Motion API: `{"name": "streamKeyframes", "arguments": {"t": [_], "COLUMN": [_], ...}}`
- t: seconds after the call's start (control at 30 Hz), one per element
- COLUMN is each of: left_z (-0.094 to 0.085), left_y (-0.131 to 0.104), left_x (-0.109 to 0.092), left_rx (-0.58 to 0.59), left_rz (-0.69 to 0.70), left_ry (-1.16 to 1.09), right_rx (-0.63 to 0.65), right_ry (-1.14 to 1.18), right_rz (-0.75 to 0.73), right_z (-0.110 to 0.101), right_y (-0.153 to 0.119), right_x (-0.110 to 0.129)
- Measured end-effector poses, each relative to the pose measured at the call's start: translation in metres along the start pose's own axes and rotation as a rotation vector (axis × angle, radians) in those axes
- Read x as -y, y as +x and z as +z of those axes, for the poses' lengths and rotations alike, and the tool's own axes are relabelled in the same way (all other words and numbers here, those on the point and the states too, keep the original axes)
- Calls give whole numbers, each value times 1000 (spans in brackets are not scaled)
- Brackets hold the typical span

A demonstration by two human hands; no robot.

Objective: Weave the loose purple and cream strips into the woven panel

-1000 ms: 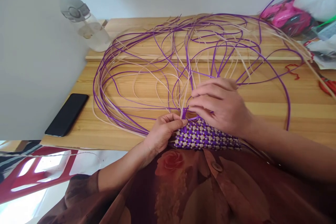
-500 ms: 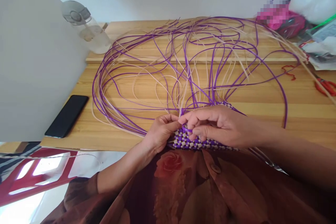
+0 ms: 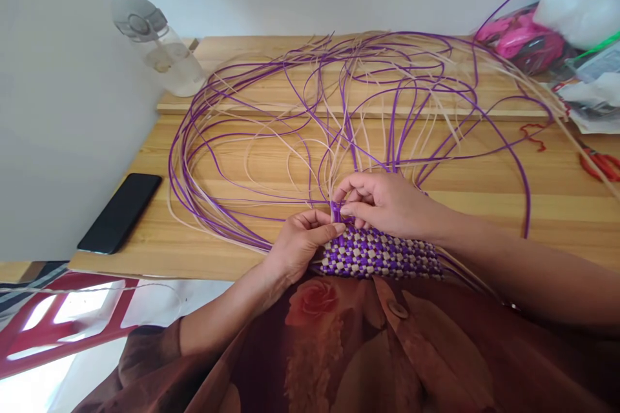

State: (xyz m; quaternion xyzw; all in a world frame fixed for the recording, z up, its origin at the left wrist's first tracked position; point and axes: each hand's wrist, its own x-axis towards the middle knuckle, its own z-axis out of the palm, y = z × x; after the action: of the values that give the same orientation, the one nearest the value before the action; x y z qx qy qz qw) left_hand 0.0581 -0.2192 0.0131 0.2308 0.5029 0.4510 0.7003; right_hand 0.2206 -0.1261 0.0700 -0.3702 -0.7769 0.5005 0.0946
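Observation:
A woven piece [image 3: 382, 255] in purple and beige checks lies at the table's front edge, against the clothing. My left hand [image 3: 303, 242] pinches its left end between thumb and fingers. Just above that end, my right hand [image 3: 382, 203] has its thumb and index finger closed around a purple strand [image 3: 336, 210] near the weave. Long purple and beige strands [image 3: 186, 142] fan out from the piece and loop widely over the wooden table. Part of the weave's upper edge is hidden behind my right hand.
On the table's left is a black phone [image 3: 121, 213]; behind it stands a clear bottle [image 3: 167, 55] with a grey lid. Red-handled scissors [image 3: 600, 164], a pink bundle [image 3: 526, 39] in plastic and white bags are at the right. A raised wooden ledge [image 3: 256, 100] runs along the back.
My right hand has moved up and slightly left, uncovering more of the woven piece. The small purple loop by its fingers is no longer visible. My left hand has stayed nearly in place.

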Motion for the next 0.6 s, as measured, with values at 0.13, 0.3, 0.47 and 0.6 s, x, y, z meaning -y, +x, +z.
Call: {"name": "streamKeyframes", "arguments": {"t": [0.13,0.3,0.47,0.6], "left_z": [0,0,-1,-1], "left_y": [0,0,2,5], "left_x": [1,-1,1,3], "left_rx": [-5,-3,10,44], "left_rz": [10,3,10,43], "left_ry": [9,37,3,-40], "right_rx": [23,49,-28,-132], "right_ry": [-77,-68,-369,-698], "right_rz": [5,-14,-116,-293], "right_z": [-3,-5,5,21], "right_y": [-1,1,2,0], "right_x": [-2,1,17,29]}}
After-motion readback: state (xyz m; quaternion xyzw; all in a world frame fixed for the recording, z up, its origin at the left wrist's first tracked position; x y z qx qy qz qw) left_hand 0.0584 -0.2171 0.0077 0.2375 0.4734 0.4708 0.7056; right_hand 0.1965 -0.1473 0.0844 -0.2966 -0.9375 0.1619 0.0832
